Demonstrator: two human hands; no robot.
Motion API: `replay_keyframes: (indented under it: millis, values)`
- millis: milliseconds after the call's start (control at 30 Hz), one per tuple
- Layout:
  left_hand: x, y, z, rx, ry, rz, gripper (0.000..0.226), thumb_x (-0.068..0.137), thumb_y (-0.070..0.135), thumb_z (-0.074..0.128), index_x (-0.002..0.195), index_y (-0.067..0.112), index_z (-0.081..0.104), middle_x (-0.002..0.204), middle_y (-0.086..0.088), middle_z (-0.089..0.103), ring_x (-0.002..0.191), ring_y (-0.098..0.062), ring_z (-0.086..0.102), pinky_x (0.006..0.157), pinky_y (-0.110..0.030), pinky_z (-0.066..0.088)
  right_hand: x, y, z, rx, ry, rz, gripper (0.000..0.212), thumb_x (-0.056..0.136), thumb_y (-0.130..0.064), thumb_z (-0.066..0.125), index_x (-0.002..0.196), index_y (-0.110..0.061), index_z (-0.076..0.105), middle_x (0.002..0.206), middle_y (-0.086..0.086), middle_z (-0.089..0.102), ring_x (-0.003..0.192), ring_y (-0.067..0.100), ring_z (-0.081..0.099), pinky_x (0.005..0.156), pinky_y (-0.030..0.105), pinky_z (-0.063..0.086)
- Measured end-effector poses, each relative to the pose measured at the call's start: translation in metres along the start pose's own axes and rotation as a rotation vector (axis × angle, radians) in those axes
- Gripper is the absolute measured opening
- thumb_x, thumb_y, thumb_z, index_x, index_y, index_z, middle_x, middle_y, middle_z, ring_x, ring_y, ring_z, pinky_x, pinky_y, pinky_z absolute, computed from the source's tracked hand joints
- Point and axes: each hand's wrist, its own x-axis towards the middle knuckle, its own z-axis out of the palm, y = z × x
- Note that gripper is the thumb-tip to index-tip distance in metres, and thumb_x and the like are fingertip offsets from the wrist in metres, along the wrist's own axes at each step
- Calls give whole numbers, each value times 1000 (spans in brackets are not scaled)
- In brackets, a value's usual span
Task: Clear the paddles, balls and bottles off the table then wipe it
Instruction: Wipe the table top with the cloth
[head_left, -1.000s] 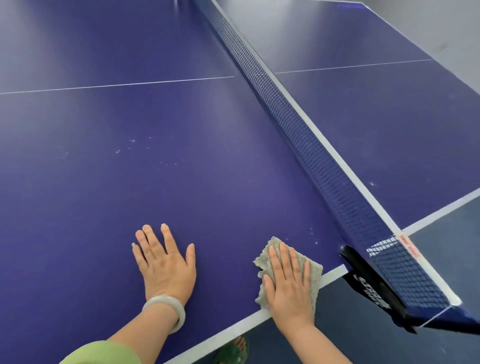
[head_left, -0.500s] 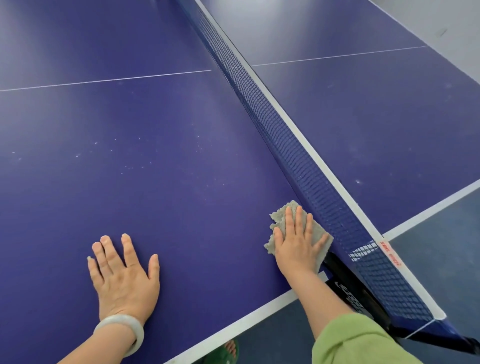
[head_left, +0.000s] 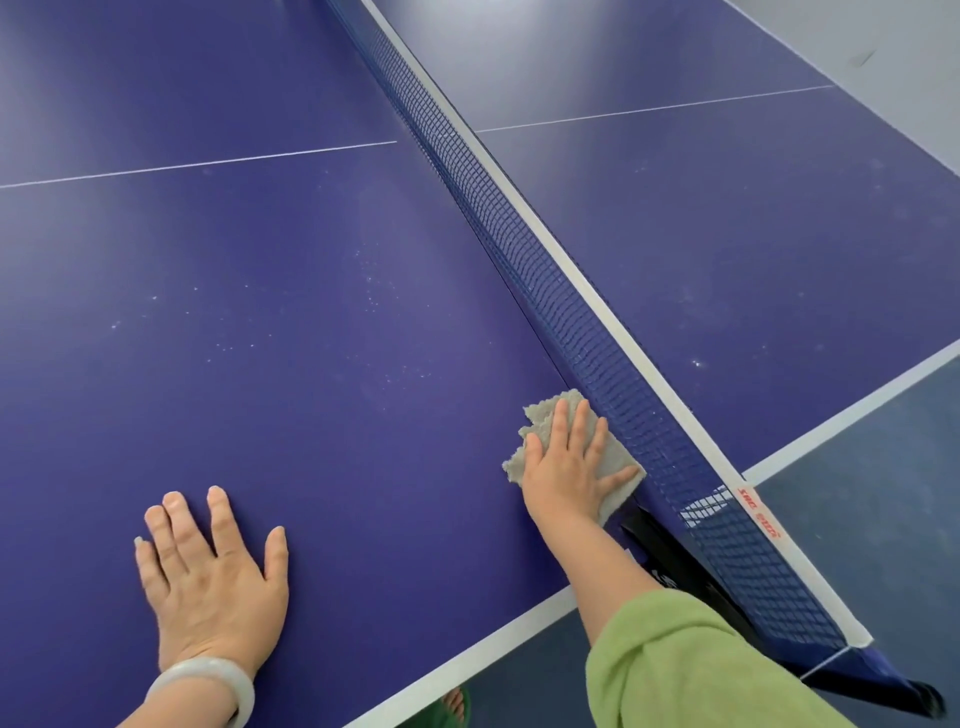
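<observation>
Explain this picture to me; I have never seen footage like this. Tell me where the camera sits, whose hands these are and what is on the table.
There is no machine here. A person wears a camera on the head, so the single picture looks forward and down at their own two hands. The surface is a blue table-tennis table with the net running across it. The left hand, with a pale bracelet at the wrist, lies flat on the table and holds nothing. The right hand, coming from a green sleeve, presses a grey cloth flat on the table right beside the net. Small white specks dot the blue further out. No paddles, balls or bottles show.
</observation>
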Motion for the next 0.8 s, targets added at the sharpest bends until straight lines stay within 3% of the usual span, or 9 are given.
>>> replay_keyframes:
  millis: [67, 133, 233, 333, 467, 567, 633, 733, 800]
  values:
    - [0, 1, -2, -8, -5, 5, 76, 92, 50, 37, 152, 5, 24, 160, -24, 12, 150, -34, -2, 122, -45, -5, -2, -13, 2, 0, 9, -66, 62, 101, -52, 10, 150, -31, -20, 160, -8, -23, 148, 20, -21, 108, 74, -4]
    - [0, 1, -2, -3, -12, 8, 75, 93, 49, 37, 153, 6, 23, 160, -25, 12, 150, -34, -2, 122, -45, -6, -20, -23, 11, -50, 36, -263, 59, 102, -48, 11, 149, -31, -21, 160, -8, -24, 148, 20, -20, 111, 70, -4]
    - [0, -1, -2, 3, -9, 13, 71, 97, 49, 34, 153, 7, 22, 160, -24, 12, 150, -33, -3, 122, -43, -8, -66, -15, 29, -106, 108, -577, 60, 102, -48, 13, 156, -26, -2, 164, -3, -7, 151, 22, -8, 116, 60, 3]
    - [0, -1, -1, -9, -11, 10, 72, 97, 51, 32, 152, 6, 23, 159, -25, 12, 150, -34, -2, 122, -43, -8, -82, 17, 35, -144, 71, -732, 61, 103, -49, 16, 157, -25, 1, 164, -4, -5, 151, 18, -5, 117, 50, 5]
    - [-1, -2, 1, -5, -1, 19, 82, 91, 59, 16, 152, 6, 27, 159, -25, 15, 150, -34, 0, 122, -44, -6, -34, 36, 22, -201, 169, -519, 61, 100, -48, 13, 156, -24, 6, 164, -1, 5, 151, 19, 2, 118, 51, 9]
    - [0, -3, 3, -2, -2, 18, 81, 90, 59, 17, 151, 6, 28, 159, -24, 16, 150, -34, 1, 122, -45, -5, -5, -4, 17, -94, 136, -224, 62, 98, -49, 1, 153, -23, -11, 164, 1, -7, 151, 22, -5, 121, 51, 1]
    - [0, -2, 4, 2, -3, 21, 80, 90, 57, 20, 150, 5, 31, 158, -25, 19, 150, -35, 5, 122, -46, -3, -14, -49, 21, -24, 114, -183, 61, 101, -46, 10, 153, -20, -8, 164, 4, -6, 151, 24, -4, 120, 52, 2]
    - [0, -3, 4, 21, -3, 26, 79, 91, 57, 20, 149, 5, 34, 157, -25, 22, 149, -36, 9, 122, -47, 1, -59, -83, 40, -58, 161, -593, 61, 100, -44, 20, 154, -18, 19, 162, 4, 15, 150, 26, 13, 117, 53, 15]
    - [1, -4, 4, 26, 0, 27, 78, 91, 56, 21, 149, 5, 35, 157, -25, 23, 149, -36, 10, 121, -49, 4, -66, -64, 45, -155, 153, -807, 61, 99, -45, 26, 155, -22, 21, 163, 0, 15, 150, 22, 12, 116, 51, 15]
